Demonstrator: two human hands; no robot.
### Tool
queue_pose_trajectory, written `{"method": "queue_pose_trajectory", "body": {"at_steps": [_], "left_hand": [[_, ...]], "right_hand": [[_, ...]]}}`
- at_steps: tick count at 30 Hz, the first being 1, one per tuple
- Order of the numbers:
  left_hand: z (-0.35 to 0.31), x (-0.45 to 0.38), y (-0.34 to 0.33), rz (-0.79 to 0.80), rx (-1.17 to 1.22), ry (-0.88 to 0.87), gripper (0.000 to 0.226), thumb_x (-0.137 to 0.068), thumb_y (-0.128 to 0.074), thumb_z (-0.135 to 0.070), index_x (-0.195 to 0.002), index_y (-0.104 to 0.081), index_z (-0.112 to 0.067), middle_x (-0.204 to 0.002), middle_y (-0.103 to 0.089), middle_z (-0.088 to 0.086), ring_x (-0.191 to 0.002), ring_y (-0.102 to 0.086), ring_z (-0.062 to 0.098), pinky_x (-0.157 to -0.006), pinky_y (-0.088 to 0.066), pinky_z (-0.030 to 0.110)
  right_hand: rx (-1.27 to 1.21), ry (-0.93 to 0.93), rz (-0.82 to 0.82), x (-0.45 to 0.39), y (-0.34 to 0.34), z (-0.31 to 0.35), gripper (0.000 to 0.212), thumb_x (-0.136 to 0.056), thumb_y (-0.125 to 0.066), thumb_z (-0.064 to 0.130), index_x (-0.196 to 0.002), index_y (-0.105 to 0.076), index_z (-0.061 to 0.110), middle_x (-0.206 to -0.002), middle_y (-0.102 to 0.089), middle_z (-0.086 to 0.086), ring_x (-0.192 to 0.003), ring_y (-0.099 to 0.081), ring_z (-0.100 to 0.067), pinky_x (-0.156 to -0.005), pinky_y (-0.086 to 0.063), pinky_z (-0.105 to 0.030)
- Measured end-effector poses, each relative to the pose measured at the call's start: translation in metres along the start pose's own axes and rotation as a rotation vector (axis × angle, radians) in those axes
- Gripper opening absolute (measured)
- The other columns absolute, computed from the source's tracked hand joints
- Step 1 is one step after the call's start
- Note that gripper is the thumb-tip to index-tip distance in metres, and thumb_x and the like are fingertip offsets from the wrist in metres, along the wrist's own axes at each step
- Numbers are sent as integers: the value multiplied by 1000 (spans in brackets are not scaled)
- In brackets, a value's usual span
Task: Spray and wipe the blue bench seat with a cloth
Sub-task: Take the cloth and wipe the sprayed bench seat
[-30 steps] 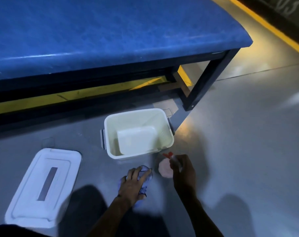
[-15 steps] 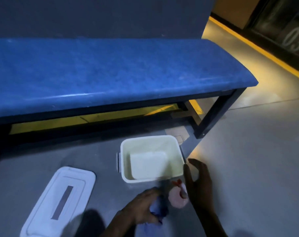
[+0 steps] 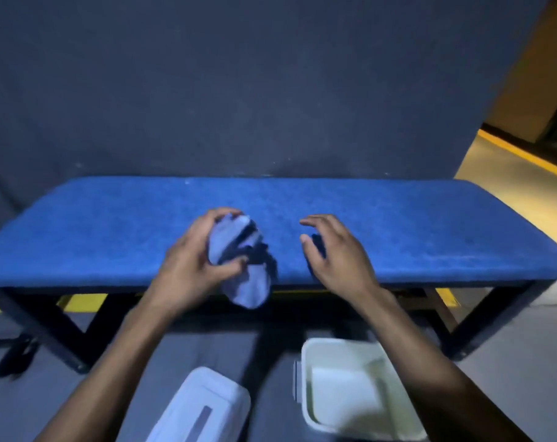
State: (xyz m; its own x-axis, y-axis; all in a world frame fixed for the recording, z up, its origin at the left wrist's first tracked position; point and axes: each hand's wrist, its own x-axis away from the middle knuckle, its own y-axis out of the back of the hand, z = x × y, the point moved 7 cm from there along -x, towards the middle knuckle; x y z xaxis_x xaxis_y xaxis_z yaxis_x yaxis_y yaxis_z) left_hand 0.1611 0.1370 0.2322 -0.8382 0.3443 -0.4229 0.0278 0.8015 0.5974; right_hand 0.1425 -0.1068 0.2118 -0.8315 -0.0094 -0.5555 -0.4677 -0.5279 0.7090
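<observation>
Both hands rose: left hand [image 3: 191, 263] grips cloth [image 3: 239, 260] over bench seat [image 3: 414, 224]

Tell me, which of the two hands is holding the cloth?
The left hand grips the bunched pale blue cloth over the bench seat. The right hand holds nothing, its fingers loosely curved.

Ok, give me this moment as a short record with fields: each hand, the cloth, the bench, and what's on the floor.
left hand: left hand grips the bunched cloth over the seat's front edge
right hand: right hand holds nothing, fingers loosely curled above the seat
cloth: light blue, crumpled, one end hanging below the seat's front edge
bench: blue bench seat on a dark frame, against a dark wall
floor: open white tub and its white lid lying beside it
spray bottle: not in view
</observation>
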Motion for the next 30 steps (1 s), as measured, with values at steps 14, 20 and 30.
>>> {"method": "queue_pose_trajectory", "body": {"at_steps": [14,20,30], "left_hand": [[196,-100,49,-104,-521,529,73,-79,-60,-70,-140,-37,-36,-148,-41,20,-145,-31,33,-116,-15,63],[196,-177,25,-50,-379,463,68,-60,-57,-73,-113,-55,-31,-114,-68,9,-113,-63,31,-93,-49,40],[139,-58,44,150,-321,124,51,-67,-70,-52,-113,-54,-37,-106,-66,-12,-98,-62,11,-84,-49,32]], "right_hand": [[377,11,240,-18,-99,-16,60,-103,-22,45,-150,-50,21,-159,-48,-2,-149,-40,-20,-125,-28,-43],[385,31,256,-22,-103,-18,61,-103,-21,43,-153,-45,21,-161,-44,-1,-153,-34,-16,-126,-24,-42],[342,-35,281,-20,-101,-18,68,-100,-16,53,-160,-33,25,-169,-27,3,-158,-17,-11,-129,-7,-35]]}}
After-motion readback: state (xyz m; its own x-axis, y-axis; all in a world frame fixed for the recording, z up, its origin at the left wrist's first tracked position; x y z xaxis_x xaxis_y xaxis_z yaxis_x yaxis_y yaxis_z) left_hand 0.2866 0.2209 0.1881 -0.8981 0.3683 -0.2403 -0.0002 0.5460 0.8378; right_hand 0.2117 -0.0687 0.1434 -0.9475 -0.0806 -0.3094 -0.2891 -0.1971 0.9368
